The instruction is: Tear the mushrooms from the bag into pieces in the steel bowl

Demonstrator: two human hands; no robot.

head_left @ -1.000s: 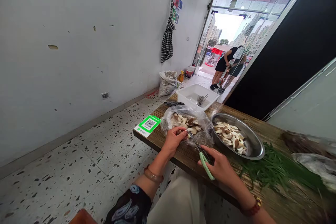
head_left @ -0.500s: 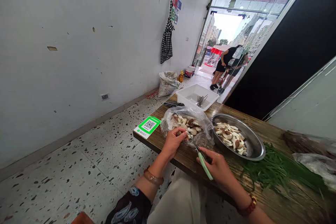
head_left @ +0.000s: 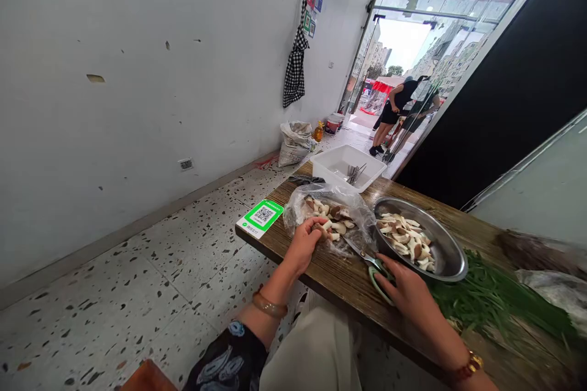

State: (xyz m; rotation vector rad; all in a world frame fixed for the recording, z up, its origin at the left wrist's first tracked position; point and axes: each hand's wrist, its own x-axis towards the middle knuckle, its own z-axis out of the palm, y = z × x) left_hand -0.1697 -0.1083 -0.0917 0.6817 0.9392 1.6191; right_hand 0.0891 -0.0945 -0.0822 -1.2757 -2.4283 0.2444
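My left hand point(head_left: 304, 245) pinches a mushroom point(head_left: 325, 228) at the near edge of a clear plastic bag point(head_left: 365, 215). More brown-capped, pale-stemmed mushrooms point(head_left: 338, 214) lie inside the bag. My right hand point(head_left: 406, 287) grips scissors point(head_left: 376, 269) by their green handles. The blades point up and left toward the bag, apart from the mushroom in my left hand. To the right of the bag sits a steel bowl point(head_left: 452, 255) holding many pieces of mushroom point(head_left: 406, 235).
Green leafy stalks point(head_left: 493, 296) lie right of the bowl on the wooden table point(head_left: 287, 255). A white tub point(head_left: 321, 169) with thin metal pieces stands at the table's far end. Beside the near-left corner is a green QR card point(head_left: 261, 217). A person point(head_left: 398, 104) bends by the doorway.
My right hand and the scissors have moved right, away from my left hand. The scissors have turned so their handle loops show. The mushroom in my left hand shows more clearly.
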